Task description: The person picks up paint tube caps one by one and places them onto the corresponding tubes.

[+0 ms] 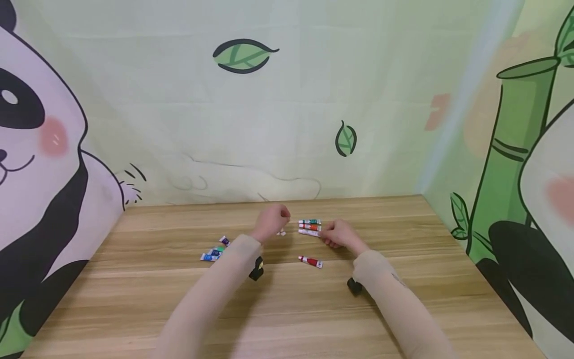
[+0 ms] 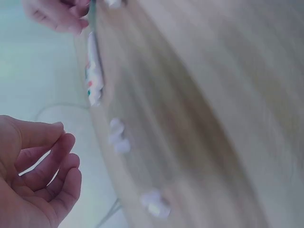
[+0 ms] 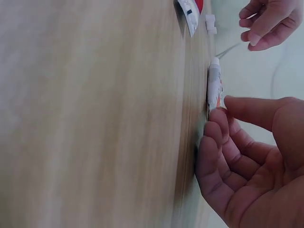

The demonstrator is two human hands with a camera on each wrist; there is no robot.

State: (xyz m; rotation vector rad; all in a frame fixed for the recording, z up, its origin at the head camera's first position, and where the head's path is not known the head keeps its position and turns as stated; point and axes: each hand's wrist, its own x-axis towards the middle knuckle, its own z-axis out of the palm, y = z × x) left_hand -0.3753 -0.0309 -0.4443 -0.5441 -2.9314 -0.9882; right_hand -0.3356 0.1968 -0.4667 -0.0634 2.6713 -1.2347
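red tube nearby, right hand pinches white tube, grip of left hand unclear.

three tubes by the right hand, one red tube between the wrists, at least four others left of the left hand, several white bits near it.

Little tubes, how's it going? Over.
Left hand near white bits; right hand pinches end of white tube; red tube apart; nothing visibly in the way.
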